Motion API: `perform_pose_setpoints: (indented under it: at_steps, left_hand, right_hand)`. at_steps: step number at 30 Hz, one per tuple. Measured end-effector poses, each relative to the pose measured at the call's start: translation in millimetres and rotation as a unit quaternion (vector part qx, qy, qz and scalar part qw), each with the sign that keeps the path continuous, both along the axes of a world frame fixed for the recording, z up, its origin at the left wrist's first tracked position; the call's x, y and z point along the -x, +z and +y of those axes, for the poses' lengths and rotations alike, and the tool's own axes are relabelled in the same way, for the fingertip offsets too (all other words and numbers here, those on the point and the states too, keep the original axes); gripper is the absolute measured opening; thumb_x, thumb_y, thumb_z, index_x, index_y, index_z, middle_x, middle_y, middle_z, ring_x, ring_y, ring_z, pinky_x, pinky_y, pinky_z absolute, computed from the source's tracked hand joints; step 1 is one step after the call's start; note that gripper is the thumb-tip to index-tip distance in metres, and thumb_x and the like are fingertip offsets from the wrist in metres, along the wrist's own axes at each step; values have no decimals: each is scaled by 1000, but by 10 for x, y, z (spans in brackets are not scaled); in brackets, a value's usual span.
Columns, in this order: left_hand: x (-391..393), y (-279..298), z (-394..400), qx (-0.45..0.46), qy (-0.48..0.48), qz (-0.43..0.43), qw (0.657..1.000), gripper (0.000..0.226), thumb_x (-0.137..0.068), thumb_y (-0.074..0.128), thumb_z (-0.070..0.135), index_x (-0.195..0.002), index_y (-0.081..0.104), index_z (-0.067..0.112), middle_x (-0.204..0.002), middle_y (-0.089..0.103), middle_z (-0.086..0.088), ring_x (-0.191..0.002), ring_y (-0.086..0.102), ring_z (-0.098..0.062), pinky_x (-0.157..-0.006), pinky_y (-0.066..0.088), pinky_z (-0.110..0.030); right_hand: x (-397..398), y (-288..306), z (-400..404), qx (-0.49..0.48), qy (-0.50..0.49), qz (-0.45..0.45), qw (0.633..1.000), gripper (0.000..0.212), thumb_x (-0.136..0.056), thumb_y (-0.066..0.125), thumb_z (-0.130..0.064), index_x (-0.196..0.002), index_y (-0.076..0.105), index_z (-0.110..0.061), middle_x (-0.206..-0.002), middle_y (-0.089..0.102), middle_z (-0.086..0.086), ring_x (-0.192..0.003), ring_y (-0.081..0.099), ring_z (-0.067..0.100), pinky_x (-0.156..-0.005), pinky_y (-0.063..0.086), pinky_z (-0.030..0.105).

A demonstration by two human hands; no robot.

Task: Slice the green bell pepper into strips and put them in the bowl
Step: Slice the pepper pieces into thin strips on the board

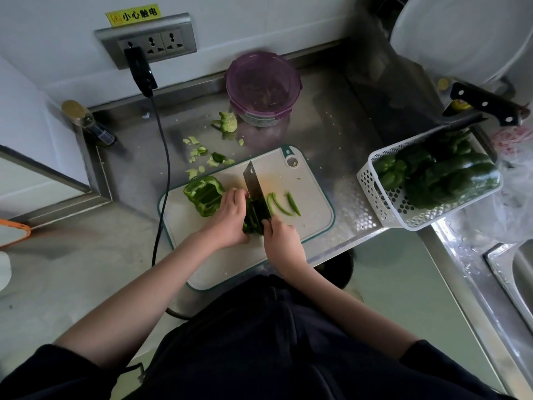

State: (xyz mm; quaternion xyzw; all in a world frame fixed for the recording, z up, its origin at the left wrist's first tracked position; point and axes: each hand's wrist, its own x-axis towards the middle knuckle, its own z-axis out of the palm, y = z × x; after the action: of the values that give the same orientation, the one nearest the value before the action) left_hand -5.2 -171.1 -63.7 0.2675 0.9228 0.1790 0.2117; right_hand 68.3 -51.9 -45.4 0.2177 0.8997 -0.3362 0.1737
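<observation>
A: Where's the pepper piece being cut?

B: Green bell pepper piece (253,219) lies on the cutting board (314,203), mid-board, wedged between both hands. Mostly hidden: left hand (229,219) covers its left side, cleaver blade (253,184) and right hand (281,241) cover the right. Only a dark green band shows.

A: Fingers?

B: Left fingers (238,196) curled down onto the pepper, pinning it, tips right against the blade's flat. Right fingers wrapped round the cleaver's handle; the handle itself is out of sight inside the fist. Blade stands edge-down on the pepper, tip pointing away from the person.

A: Anything already cut?

B: Two strips (284,204) lie just right of the blade, apart from each other. A second, larger pepper section (204,195) sits at the board's left edge, touching the left hand's far side.

A: Bowl?

B: Purple-tinted clear bowl (263,86) at the back of the steel table (331,128), well apart from the board. Contents hard to make out through the tint, something dark green.

A: Rest?

B: Core (227,122) and pale scraps (199,157) between bowl and board. White perforated basket (383,197) of whole peppers to the right, overhanging the table edge. Another knife (487,103) behind it, blade cut off from view. Black cable (164,168) runs from the wall socket down past the board.
</observation>
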Motion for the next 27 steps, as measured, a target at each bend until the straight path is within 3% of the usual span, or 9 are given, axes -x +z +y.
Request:
perform_pose_setpoints:
  at_steps: [4, 9, 14, 17, 20, 27]
  left_hand:
    - [1, 9, -9, 4, -3, 2, 1000, 86, -63, 79, 20, -129, 28, -2, -126, 32, -15, -121, 30, -28, -101, 29, -28]
    - [-9, 28, -16, 5, 12, -1, 1000, 85, -65, 76, 15, -131, 27, -4, -127, 33, -17, -123, 31, -31, -102, 28, -28]
    - [-22, 17, -34, 2, 29, -2, 1000, 85, -62, 78, 18, -128, 29, -2, -124, 34, -16, -119, 33, -30, -98, 31, -27]
    - [-32, 14, -47, -8, 31, -9, 999, 85, -66, 79, 21, -131, 27, -1, -129, 32, -15, -123, 31, -27, -101, 29, -25]
    - [-25, 1, -65, -12, 26, -11, 1000, 87, -67, 80, 26, -131, 27, 2, -132, 30, -14, -126, 30, -25, -103, 28, -24]
    - [-29, 17, -68, -14, 24, -14, 1000, 86, -70, 79, 26, -132, 25, 2, -133, 30, -15, -126, 30, -25, -101, 30, -26]
  right_hand:
    - [8, -17, -41, 2, -2, -5, 1000, 30, -102, 32, -30, -89, 48, -9, -76, 55, 9, -71, 58, 32, -63, 50, 41]
    - [195, 6, -102, -17, 13, 1, 1000, 25, -102, 32, -23, -94, 49, -7, -80, 57, 11, -73, 57, 33, -60, 45, 36]
    - [285, 14, -96, -19, 28, 23, 999, 24, -101, 34, -23, -97, 51, -7, -86, 63, 14, -78, 60, 34, -65, 52, 43]
    - [226, -4, 11, -15, 19, 19, 1000, 27, -102, 34, -28, -98, 52, -9, -84, 61, 12, -76, 59, 32, -62, 47, 37]
    - [134, -19, 132, -2, -41, 25, 999, 28, -102, 35, -30, -86, 48, -11, -77, 55, 9, -71, 54, 30, -59, 38, 32]
    - [-13, 8, 168, 41, -87, 38, 995, 31, -101, 37, -31, -76, 43, -14, -70, 51, 5, -64, 51, 25, -55, 38, 32]
